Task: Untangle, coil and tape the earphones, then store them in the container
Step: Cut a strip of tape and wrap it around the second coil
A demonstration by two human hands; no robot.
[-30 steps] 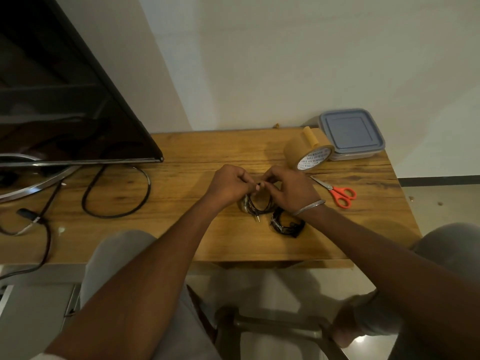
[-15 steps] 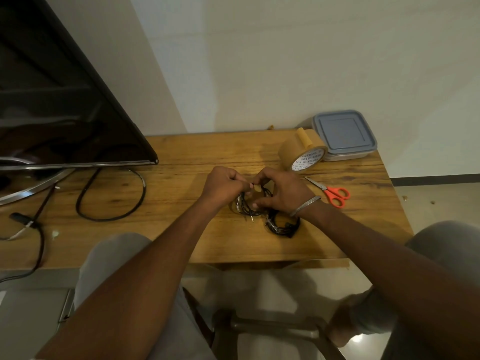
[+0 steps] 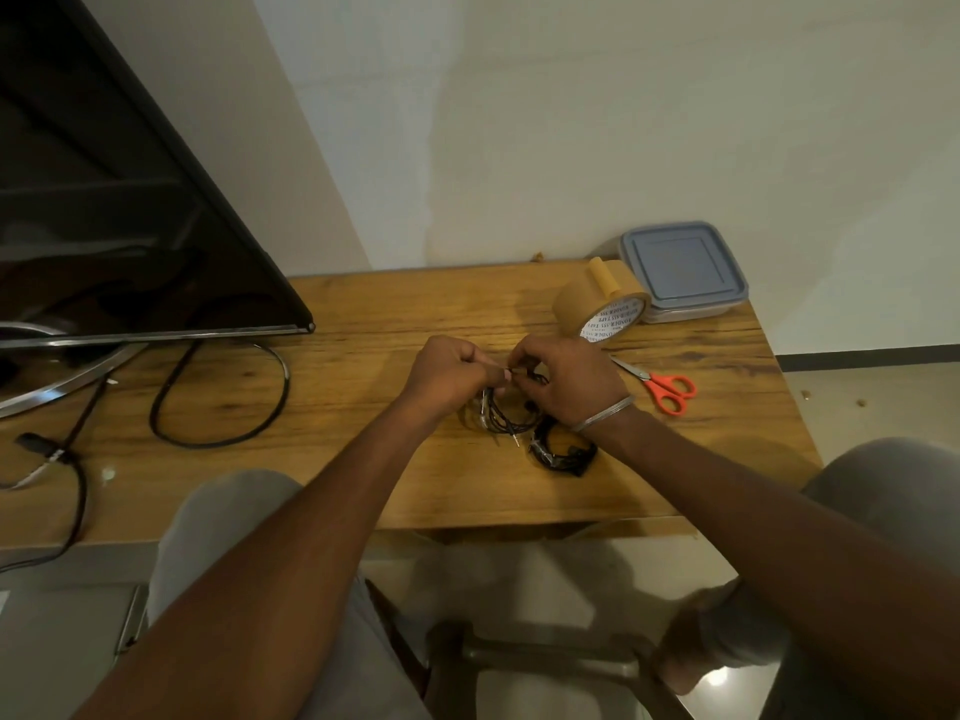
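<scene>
Black earphones point(image 3: 501, 417) hang in loose loops between my two hands above the wooden table point(image 3: 363, 459). My left hand point(image 3: 447, 374) pinches the cable at its fingertips. My right hand point(image 3: 566, 379), with a metal bangle on the wrist, grips the same cable from the other side; its fingers hide part of the wire. A second black earphone bundle point(image 3: 563, 449) lies coiled on the table just below my right wrist. A roll of brown tape point(image 3: 597, 304) stands behind my hands. The grey-lidded container point(image 3: 680, 270) sits shut at the back right corner.
Orange-handled scissors point(image 3: 665, 389) lie right of my right hand. A black TV screen point(image 3: 130, 226) on a chrome stand fills the left, with a thick black cable point(image 3: 223, 407) looped on the table. The table's front edge is near my knees.
My hands have stayed close together on the earphone cable, the fingers shifting slightly. The view has moved a little; the objects on the table have not moved.
</scene>
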